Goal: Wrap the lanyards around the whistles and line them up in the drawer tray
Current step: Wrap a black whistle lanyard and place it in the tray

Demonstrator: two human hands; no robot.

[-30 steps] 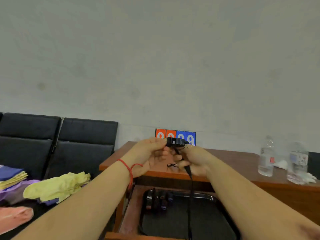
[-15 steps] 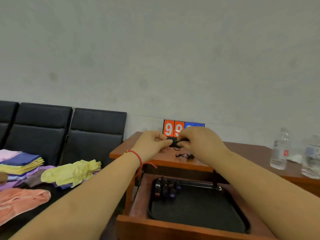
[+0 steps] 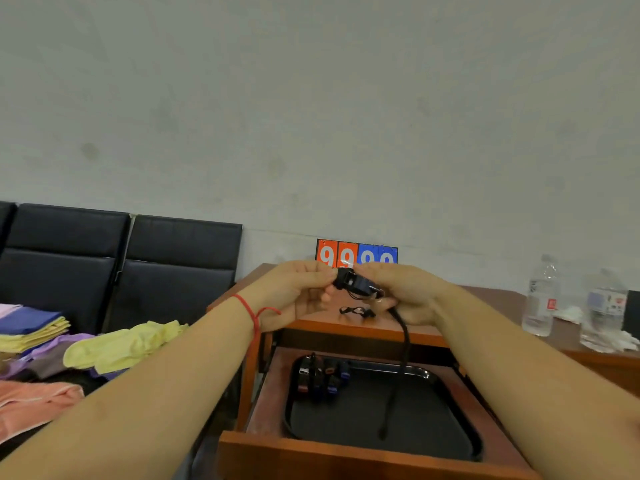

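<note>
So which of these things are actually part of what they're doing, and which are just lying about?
Part of the job:
- black whistle, held by left hand and right hand
- its lanyard, hanging loose
- wrapped whistles in the tray
- black tray in the open drawer

Just lying about:
- scoreboard
- water bottles
- folded cloths
- yellow gloves

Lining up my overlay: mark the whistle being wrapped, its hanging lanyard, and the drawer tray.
whistle point(image 3: 356, 283), head view, on its black body between the two hands.
lanyard point(image 3: 401, 358), head view, midway down the hanging strap.
drawer tray point(image 3: 433, 420), head view, on its bare dark floor.
</note>
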